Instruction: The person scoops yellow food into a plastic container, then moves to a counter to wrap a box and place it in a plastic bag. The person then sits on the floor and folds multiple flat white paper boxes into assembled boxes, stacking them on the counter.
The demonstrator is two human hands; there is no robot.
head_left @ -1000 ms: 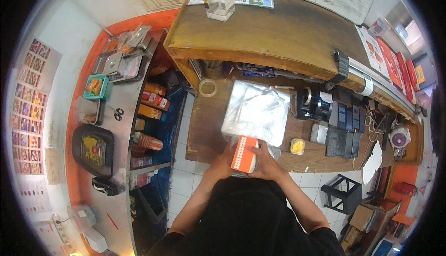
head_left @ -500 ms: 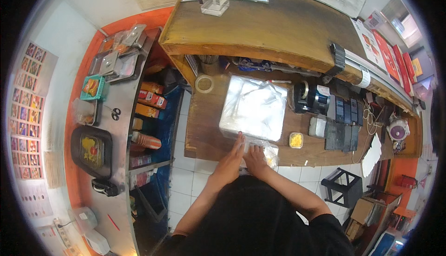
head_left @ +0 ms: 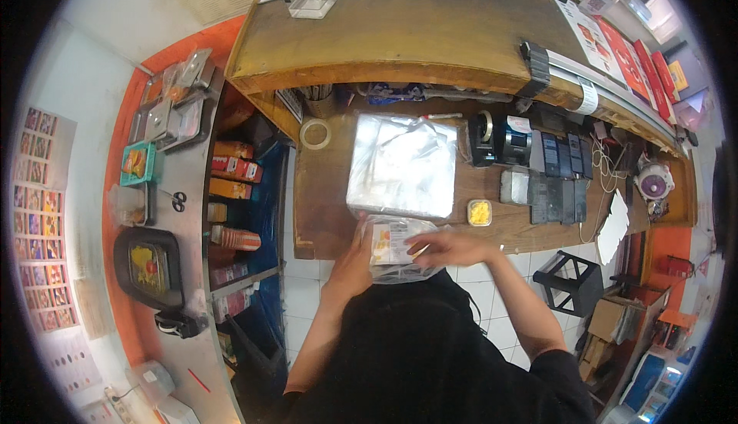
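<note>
Grip partly hidden

Head view: we see a clear bag (head_left: 400,273) at the desk's (head_left: 321,205) near edge, a printed pack (head_left: 390,241) showing through. Left hand (head_left: 352,264) along its left side, fingertips hidden; right hand (head_left: 455,247) over its right, fingers half-bent, blurred. Whether either set grips, we cannot tell.

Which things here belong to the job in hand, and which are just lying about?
In hand:
- clear plastic bag, between left hand and right hand
- printed package, seen through it
- probably the stack of plastic sheets just beyond

Apparently just lying about:
- tape roll
- scissors
- black stool
- untouched yellow-filled tub
</note>
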